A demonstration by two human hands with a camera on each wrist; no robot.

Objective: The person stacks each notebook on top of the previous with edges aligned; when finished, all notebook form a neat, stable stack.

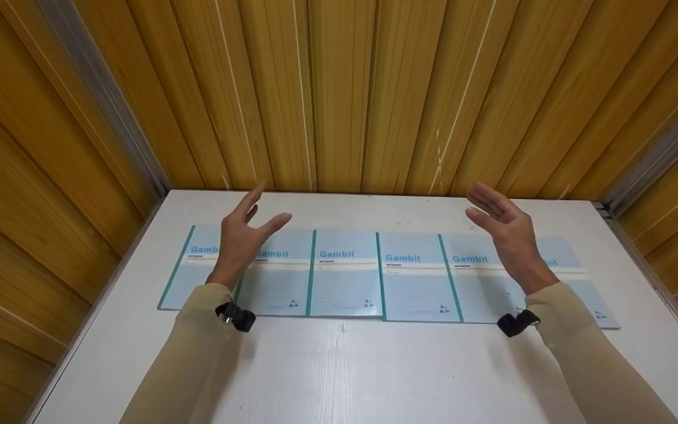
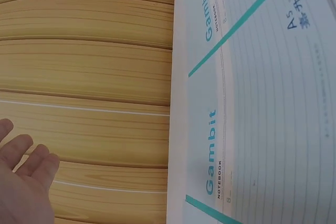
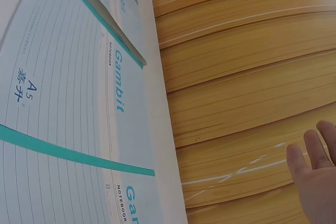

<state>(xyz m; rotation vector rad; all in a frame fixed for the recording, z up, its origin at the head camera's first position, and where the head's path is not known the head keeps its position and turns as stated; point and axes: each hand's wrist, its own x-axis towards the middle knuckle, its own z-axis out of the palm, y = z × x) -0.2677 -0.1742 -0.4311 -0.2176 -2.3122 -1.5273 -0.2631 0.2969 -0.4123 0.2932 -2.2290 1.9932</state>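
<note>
Several light-blue "Gambit" notebooks (image 1: pixel 345 282) with green spines lie side by side in a row across the white table. My left hand (image 1: pixel 242 238) is raised over the left part of the row, its thumb spread from the fingers and nothing held. On the other side, my right hand (image 1: pixel 509 232) hovers over the right part, palm turned inward, also holding nothing. Its forearm covers much of the rightmost notebook (image 1: pixel 598 300). In the left wrist view a notebook (image 2: pixel 262 103) fills the right side, and the fingers appear at lower left.
The white table (image 1: pixel 339 371) extends in front of the row. Wood-patterned panels (image 1: pixel 339 94) stand behind the table and at both sides. Each sleeve has a black wrist camera, one on the left wrist (image 1: pixel 236 316) and one on the right wrist (image 1: pixel 517 323).
</note>
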